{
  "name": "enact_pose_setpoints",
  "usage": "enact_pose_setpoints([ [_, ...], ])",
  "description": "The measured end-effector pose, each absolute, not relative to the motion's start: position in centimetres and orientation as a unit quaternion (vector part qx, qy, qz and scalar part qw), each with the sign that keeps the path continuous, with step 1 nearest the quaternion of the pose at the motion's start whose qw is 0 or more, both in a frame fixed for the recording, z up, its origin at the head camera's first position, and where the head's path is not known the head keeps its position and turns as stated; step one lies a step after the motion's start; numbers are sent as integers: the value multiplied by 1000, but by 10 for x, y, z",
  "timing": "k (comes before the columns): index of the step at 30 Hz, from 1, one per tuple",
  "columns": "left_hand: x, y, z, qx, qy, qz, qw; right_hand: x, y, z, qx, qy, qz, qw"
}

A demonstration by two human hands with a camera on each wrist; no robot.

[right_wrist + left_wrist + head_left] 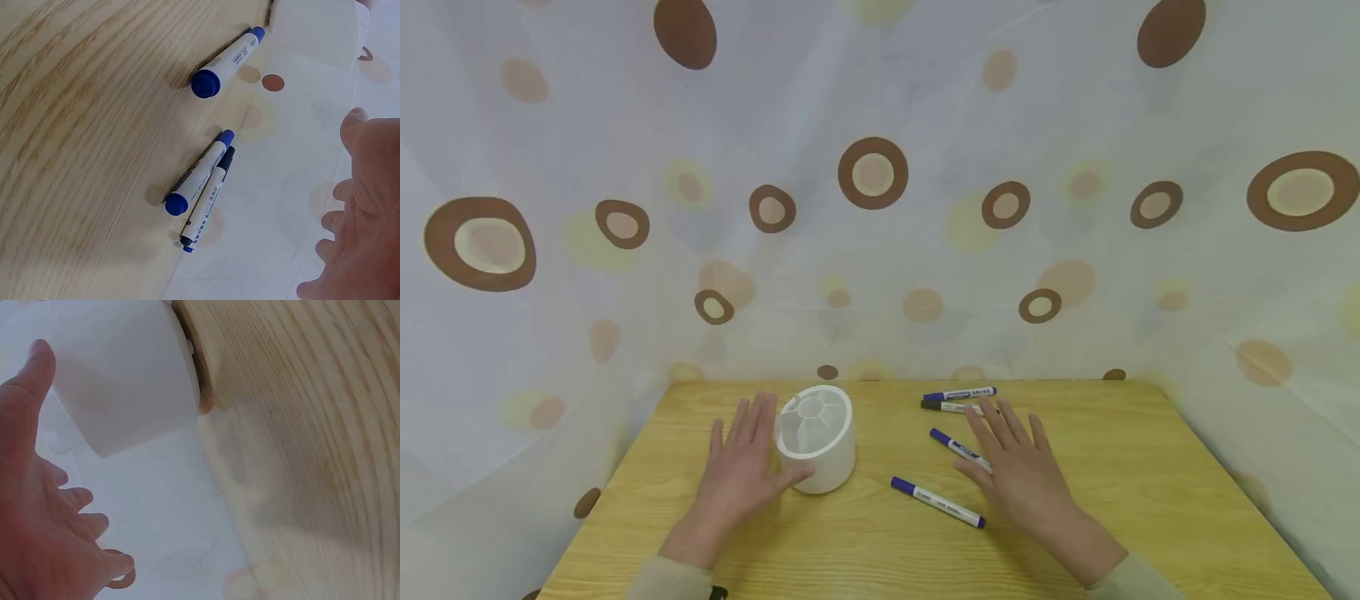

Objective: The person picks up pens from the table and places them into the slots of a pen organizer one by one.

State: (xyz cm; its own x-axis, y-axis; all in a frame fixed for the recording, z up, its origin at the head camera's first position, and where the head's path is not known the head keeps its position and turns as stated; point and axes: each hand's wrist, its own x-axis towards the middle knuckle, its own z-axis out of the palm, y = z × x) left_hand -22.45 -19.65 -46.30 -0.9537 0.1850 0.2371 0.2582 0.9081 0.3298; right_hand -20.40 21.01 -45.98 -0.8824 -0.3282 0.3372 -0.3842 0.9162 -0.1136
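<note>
A white round pen holder (833, 463) with dividers inside stands upright on the table. My left hand (736, 477) is spread beside it on the left, thumb overlapping its front in the head view. In the left wrist view the holder's side wall (131, 375) lies past the extended thumb. My right hand (1028, 485) hovers with fingers spread and nothing in its grasp, near the markers. A blue-capped whiteboard marker (938, 502) lies in front, and a second blue one (962, 451) is partly hidden by that hand. Behind them, a black-capped marker (952, 407) lies next to another blue marker (961, 393).
The wooden table (850, 554) ends at a spotted white curtain (880, 267) at the back and on both sides. In the right wrist view, the markers' shafts (205, 206) point away from the camera.
</note>
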Motion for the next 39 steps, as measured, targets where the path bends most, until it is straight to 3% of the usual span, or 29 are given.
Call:
enact_pose_setpoints([
  [21,-245,-187,-481,-87,-945,-312,39,-201,198,-463,208,-962,93,151],
  [39,-249,-175,-484,-99,-895,-435,24,-195,209,-474,208,-963,83,150],
])
